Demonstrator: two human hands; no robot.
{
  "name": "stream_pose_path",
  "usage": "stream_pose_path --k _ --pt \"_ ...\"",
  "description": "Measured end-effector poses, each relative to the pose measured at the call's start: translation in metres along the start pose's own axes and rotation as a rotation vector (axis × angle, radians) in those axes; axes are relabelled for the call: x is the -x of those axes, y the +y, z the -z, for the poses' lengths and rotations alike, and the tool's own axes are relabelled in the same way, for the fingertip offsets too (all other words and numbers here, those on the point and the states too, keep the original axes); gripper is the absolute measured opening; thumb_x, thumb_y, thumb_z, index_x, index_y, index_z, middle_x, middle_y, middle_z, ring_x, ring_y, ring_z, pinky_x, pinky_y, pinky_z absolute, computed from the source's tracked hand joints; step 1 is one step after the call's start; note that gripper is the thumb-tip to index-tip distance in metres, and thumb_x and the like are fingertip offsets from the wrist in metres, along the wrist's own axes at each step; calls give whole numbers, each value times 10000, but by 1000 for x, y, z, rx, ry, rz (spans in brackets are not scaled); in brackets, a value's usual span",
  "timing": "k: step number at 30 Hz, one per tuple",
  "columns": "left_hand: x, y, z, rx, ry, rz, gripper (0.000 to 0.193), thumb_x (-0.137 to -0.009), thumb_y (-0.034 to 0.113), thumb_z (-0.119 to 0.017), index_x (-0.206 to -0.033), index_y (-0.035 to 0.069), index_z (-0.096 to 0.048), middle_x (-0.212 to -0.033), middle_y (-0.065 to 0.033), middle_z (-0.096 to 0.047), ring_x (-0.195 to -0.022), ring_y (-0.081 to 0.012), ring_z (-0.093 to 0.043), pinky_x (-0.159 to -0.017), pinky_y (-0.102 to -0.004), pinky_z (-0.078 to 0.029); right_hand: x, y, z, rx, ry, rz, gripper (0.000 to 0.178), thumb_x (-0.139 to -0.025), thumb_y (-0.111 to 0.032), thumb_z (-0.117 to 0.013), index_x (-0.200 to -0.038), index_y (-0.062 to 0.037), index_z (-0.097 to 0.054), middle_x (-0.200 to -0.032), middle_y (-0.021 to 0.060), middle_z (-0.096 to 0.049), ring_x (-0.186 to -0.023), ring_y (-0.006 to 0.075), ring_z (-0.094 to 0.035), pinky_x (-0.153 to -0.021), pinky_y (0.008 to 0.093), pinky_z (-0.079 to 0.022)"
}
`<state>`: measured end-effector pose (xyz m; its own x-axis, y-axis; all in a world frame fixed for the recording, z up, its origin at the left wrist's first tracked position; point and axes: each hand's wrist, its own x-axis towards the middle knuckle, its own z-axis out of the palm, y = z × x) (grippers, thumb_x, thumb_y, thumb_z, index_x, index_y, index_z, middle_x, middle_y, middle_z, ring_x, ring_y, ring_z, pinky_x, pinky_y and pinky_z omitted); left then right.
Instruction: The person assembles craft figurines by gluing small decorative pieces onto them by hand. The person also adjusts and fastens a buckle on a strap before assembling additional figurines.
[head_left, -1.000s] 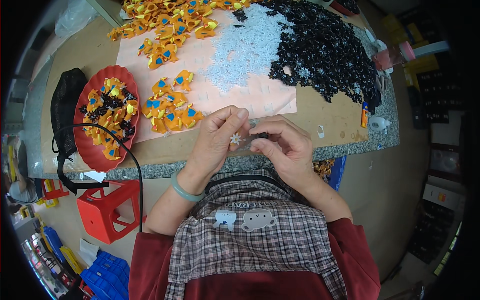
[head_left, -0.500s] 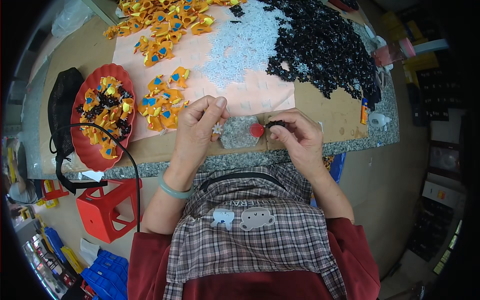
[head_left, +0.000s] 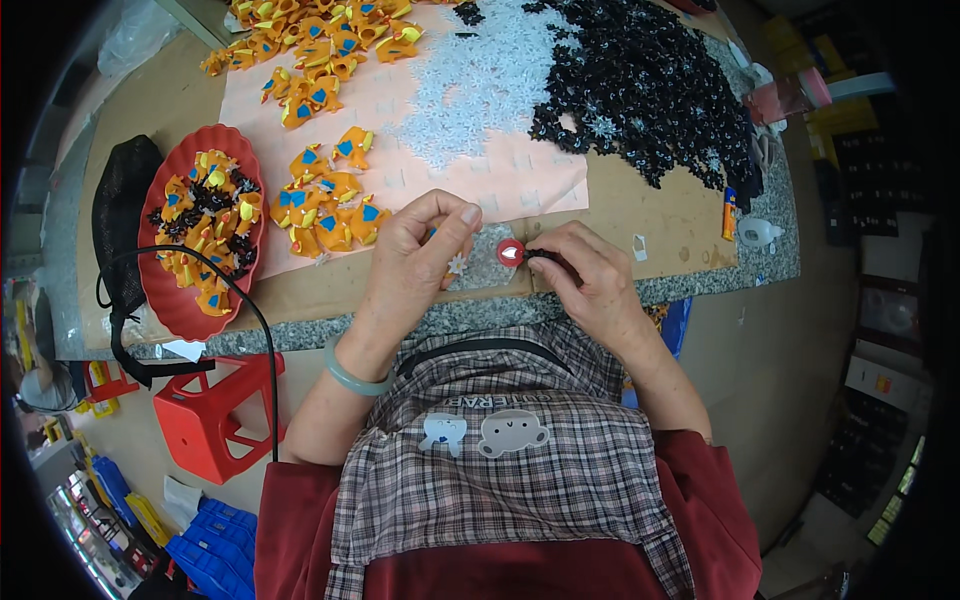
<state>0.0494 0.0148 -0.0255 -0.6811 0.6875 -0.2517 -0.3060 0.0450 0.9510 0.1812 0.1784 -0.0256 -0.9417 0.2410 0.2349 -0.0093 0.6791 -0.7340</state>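
Observation:
My left hand (head_left: pixel 420 255) is closed, thumb against forefinger. From its curled fingers shows a small white flower-shaped plastic piece (head_left: pixel 457 264); a bit of orange and blue beside it is mostly hidden. My right hand (head_left: pixel 592 268) pinches a small black plastic piece (head_left: pixel 538 256), whose tip meets the edge of a small round red cap (head_left: pixel 510 252) with a pale shiny middle. This cap sits on a grey stone block (head_left: pixel 488 272), partly covered by my left hand. Left of my hands lies a loose group of orange toy pieces (head_left: pixel 335 225) with blue and yellow parts.
A red scalloped tray (head_left: pixel 160 285) at left holds orange and black pieces, beside a black mesh bag (head_left: pixel 125 220). Farther back are heaps of white pieces (head_left: pixel 470 90) and black pieces (head_left: pixel 640 100). A glue tube (head_left: pixel 728 215) and white bottle (head_left: pixel 758 233) stand right.
My left hand has moved right, over part of the stone block. My right hand has shifted slightly left, bringing the black piece to the red cap, which now shows a pale shine.

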Motion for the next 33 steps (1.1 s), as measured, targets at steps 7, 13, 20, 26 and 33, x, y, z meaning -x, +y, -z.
stream_pose_path --k 7,13,20,26,33 --pt "-2 -5 3 -30 9 -45 219 -983 281 -553 -924 73 -586 -638 29 -506 -514 -21 -407 -423 -171 -276 -3 -5 10 92 -67 69 152 -799 8 -690 -949 -6 -666 -885 109 -647 -738 257 -649 -615 326 -510" --pt "-4 -2 3 54 54 -72 194 -994 269 -528 -1039 85 -567 -734 2 -524 -548 -25 -407 -430 -163 -276 -6 -7 23 105 -48 71 164 -795 9 -691 -957 -6 -669 -877 94 -641 -727 210 -644 -599 294 -500" --pt "-6 -1 8 255 -3 -48 229 -1005 289 -491 -1089 86 -554 -782 -28 -533 -527 -29 -375 -433 -155 -263 -11 -10 59 -81 -26 47 163 -805 26 -671 -968 21 -653 -933 106 -641 -736 172 -650 -628 273 -537" --pt "-6 2 9 322 -31 -8 266 -1007 317 -477 -1112 83 -545 -797 -40 -542 -494 -30 -347 -427 -153 -247 -7 -4 68 -806 191 0 164 -841 26 -648 -1001 54 -625 -957 146 -621 -741 155 -623 -644 259 -537" --pt "-7 3 14 410 -105 -24 259 -1004 289 -489 -1144 74 -525 -832 -71 -570 -486 -42 -368 -416 -162 -257 -9 1 66 -957 175 60 204 -840 -21 -675 -1024 46 -616 -951 144 -597 -759 155 -605 -663 257 -525"
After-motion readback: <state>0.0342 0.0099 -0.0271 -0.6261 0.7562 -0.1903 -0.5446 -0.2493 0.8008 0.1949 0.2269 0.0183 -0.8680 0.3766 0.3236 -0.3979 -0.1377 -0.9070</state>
